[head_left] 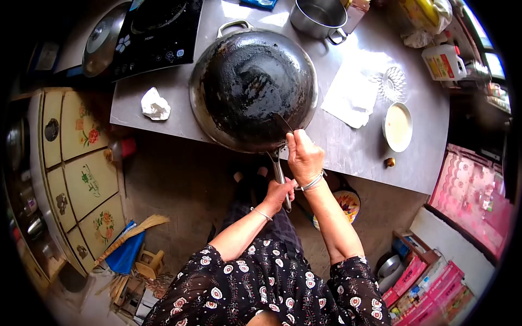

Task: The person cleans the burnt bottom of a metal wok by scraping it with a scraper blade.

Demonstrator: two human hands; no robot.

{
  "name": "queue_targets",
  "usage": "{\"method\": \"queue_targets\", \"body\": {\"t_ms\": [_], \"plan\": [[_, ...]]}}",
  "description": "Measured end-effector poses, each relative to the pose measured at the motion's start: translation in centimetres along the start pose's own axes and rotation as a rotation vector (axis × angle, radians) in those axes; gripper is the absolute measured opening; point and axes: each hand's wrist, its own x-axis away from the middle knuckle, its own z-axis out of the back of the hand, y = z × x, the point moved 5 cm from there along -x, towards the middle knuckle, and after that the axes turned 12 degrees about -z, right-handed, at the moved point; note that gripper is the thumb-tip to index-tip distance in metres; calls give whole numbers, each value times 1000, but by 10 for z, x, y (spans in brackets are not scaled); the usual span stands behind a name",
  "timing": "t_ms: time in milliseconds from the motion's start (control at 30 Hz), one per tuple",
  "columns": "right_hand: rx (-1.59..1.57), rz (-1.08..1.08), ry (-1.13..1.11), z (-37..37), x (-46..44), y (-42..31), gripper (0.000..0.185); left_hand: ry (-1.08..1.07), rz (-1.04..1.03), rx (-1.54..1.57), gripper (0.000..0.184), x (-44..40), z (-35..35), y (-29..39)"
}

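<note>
A blackened wok point(253, 87) lies upside down on the grey table, its sooty outer bottom facing up. Its long metal handle point(279, 168) points toward me over the table's front edge. My left hand point(280, 195) is closed around that handle near its end. Above it, my right hand point(305, 156) pinches a thin dark blade point(283, 121), whose tip meets the wok's blackened surface near the handle side. Most of this tool is hidden in my fingers, so its exact kind is unclear.
Left of the wok are a crumpled white tissue point(155, 104), an induction cooker point(157, 35) and a lid point(103, 38). A steel pot point(319, 19), white paper point(353, 95), a glass dish point(392, 84) and a bowl of pale liquid point(397, 127) stand to the right.
</note>
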Motion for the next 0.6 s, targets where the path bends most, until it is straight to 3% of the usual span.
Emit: {"method": "queue_targets", "body": {"t_ms": [200,300,500,600], "plan": [[-35,-8,136,4,-33,11,22,-8,-35,5,25,-12,-7,4],[-90,62,22,1,-1,-3,21,6,-20,-47,25,-5,-4,-2],[-46,-39,89,7,-31,21,22,18,-18,16,25,-4,-13,-6],[-64,71,34,-2,-2,9,23,15,-31,-5,21,-5,-10,-8]]}}
